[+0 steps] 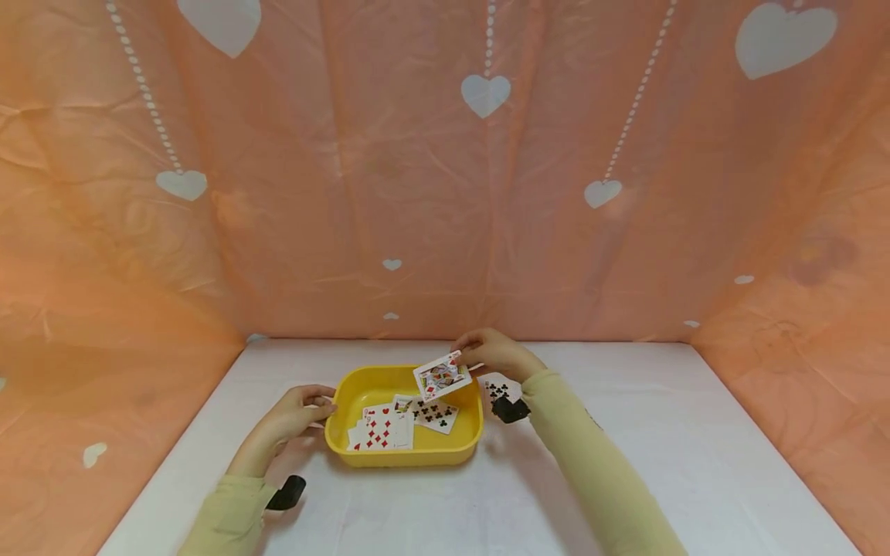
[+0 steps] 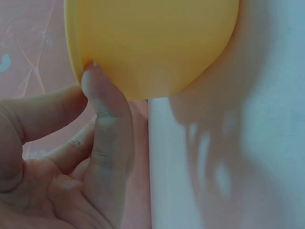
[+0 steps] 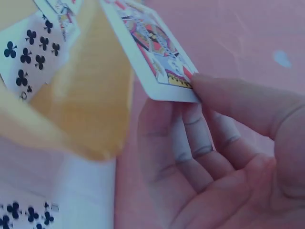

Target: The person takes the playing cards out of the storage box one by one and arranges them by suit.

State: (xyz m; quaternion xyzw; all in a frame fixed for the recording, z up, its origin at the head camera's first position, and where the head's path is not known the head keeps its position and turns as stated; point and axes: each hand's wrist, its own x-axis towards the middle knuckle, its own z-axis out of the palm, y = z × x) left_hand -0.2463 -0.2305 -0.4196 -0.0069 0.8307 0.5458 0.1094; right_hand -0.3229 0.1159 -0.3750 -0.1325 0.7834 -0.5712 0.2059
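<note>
Right hand (image 1: pixel 495 354): the thumb presses the printed side of a red face card (image 1: pixel 443 376) at one corner, with bent fingers behind it; the gap is closed to card thickness. The face card extends from these fingertips leftward and toward the person, above the rear right corner of the yellow tray (image 1: pixel 403 459). Its long axis runs roughly left to right, tilted, the left end lower. The right hand is the nearer hand; the left is at the tray's opposite end.

Left hand (image 1: pixel 292 417): the thumb lies against the outer wall of the tray, the bent forefinger meets the rim, and little gap shows between them.

Count:
- Hands: two.
- Tray: one.
- Cards in the right hand: one shows; whether another lies behind it cannot be told.
- Cards in the tray: at least four, overlapping, including a diamonds card (image 1: pixel 384 432), a hearts card (image 1: pixel 353 439), an inner clubs card (image 1: pixel 434 413) and a second face card (image 1: pixel 402 403). Overlap prevents an exact total.
- Cards on the table (image 1: pixel 660 401): one outer clubs card (image 1: pixel 497 386), right of the tray, partly hidden.
</note>
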